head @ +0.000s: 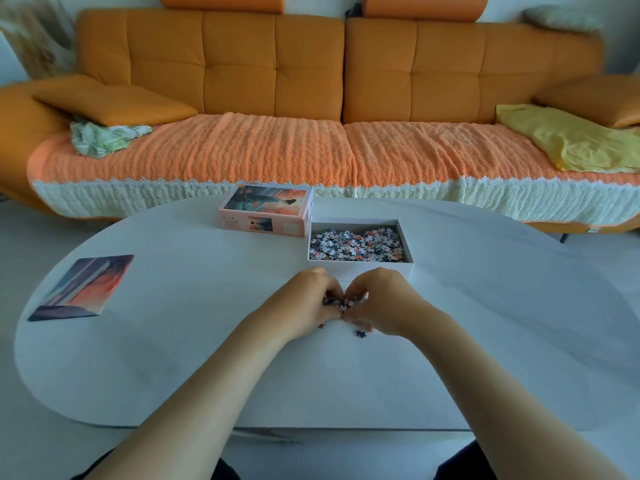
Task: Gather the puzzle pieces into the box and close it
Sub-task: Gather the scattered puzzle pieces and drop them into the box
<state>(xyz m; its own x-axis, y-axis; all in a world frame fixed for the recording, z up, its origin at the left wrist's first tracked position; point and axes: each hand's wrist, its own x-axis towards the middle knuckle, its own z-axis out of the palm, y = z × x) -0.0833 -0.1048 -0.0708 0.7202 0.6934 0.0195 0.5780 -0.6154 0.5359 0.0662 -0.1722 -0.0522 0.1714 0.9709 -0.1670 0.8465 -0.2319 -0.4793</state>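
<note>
A white open box [408, 244] on the white table [173, 358] holds a heap of small puzzle pieces [356, 244]. Its pink picture lid [266, 210] lies to the left of it. Just in front of the box my left hand [308, 303] and my right hand [381, 299] meet, fingers curled around a small clump of loose pieces [341, 304] between them. A stray dark piece [360, 333] lies on the table under my right hand, and another peeks out below my left hand.
A printed picture sheet [83, 287] lies flat at the table's left end. Behind the table stands an orange sofa [277, 81] with a knitted cover, cushions and a yellow cloth [568, 140]. The table's front edge is near my body.
</note>
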